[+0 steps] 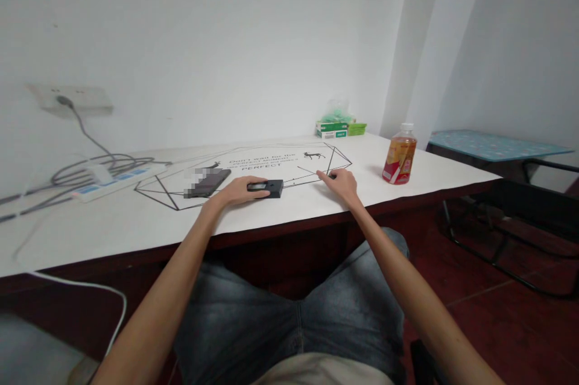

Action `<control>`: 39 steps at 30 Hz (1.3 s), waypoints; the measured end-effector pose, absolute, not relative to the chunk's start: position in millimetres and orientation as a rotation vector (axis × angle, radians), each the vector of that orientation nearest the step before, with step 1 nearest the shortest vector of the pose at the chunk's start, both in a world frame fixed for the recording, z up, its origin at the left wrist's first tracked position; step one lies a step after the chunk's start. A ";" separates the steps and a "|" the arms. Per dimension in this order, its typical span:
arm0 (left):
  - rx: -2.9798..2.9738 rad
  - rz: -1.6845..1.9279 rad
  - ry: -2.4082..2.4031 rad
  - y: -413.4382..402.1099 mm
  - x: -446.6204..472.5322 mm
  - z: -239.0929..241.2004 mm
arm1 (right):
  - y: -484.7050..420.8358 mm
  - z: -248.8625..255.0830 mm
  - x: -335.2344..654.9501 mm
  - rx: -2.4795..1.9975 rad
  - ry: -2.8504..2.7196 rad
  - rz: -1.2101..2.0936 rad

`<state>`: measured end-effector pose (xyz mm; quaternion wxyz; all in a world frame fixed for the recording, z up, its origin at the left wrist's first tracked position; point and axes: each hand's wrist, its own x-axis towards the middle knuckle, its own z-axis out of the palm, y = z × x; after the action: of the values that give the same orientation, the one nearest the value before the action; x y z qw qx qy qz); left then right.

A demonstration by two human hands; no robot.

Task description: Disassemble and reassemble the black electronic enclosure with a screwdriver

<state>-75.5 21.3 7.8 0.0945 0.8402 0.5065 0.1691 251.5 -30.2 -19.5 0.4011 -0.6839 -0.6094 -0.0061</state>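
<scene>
One black box point(270, 188) in left hand point(235, 190), dark item point(333, 177) (unclear) at right hand point(342, 183)

- The phone point(208, 182): left end blurred out.
- The black box point(270, 187): left end under the left hand point(235, 190).
- A dark thing point(333, 176) at the right hand point(344, 183): too small to tell.

Held the bare left forearm point(181, 264) and bare right forearm point(398, 264) straight out, elbows low. Laid the bare left hand point(237, 190) palm down, fingers bent in a loose clasp. Set the bare right hand point(342, 183) palm down too, forefinger pointed leftward, other fingers tucked.
</scene>
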 end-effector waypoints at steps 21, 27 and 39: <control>2.343 0.470 2.236 -1.6 -5.2 19.1 | -29.4 -21.4 253.1 -1.684 -1.606 0.030; 2.426 0.912 2.153 23.5 -24.9 0.7 | -27.9 -22.2 253.4 -1.667 -1.675 0.026; 2.604 0.532 1.956 24.4 -21.8 1.3 | -30.0 -23.4 255.8 -1.340 -1.932 0.186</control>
<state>-21.8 24.4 1.3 -0.0794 0.7866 0.5908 0.1607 255.8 -30.0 -23.4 0.3816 -0.5252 -0.7571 0.0727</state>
